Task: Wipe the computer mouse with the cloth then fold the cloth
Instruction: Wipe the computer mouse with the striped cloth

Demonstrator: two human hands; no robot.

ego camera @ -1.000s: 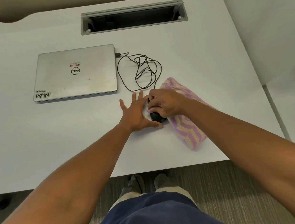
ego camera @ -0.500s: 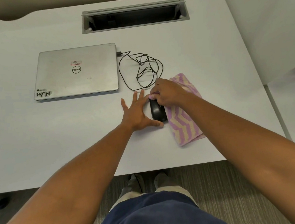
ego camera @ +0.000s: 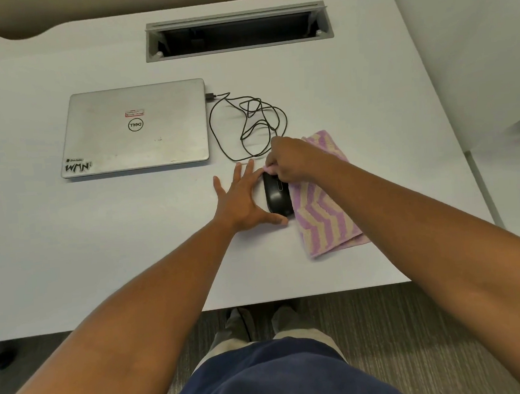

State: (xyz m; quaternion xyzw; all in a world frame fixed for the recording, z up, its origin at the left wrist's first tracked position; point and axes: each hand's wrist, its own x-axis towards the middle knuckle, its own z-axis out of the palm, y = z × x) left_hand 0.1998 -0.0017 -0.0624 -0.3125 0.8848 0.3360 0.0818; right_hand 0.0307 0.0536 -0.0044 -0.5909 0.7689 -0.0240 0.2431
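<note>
A black computer mouse [ego camera: 278, 197] lies on the white desk [ego camera: 132, 253]. Along its right side lies a pink and cream zigzag cloth [ego camera: 324, 219], which runs from under my right arm toward the desk's front. My right hand [ego camera: 291, 160] is bunched on the cloth's far end and presses it on the front tip of the mouse. My left hand [ego camera: 242, 199] lies flat with fingers spread on the desk, its thumb and fingers against the mouse's left side. The mouse's black cable [ego camera: 247, 126] loops behind it.
A closed silver laptop [ego camera: 136, 128] lies at the back left, with the cable plugged into its right edge. An open cable slot [ego camera: 236, 32] sits in the desk at the back. A white partition [ego camera: 464, 41] stands on the right. The desk's front edge is close below the cloth.
My right hand slid with the cloth from the rear of the mouse to its front end, uncovering most of the mouse. The cloth's near end swung left. My left hand stayed.
</note>
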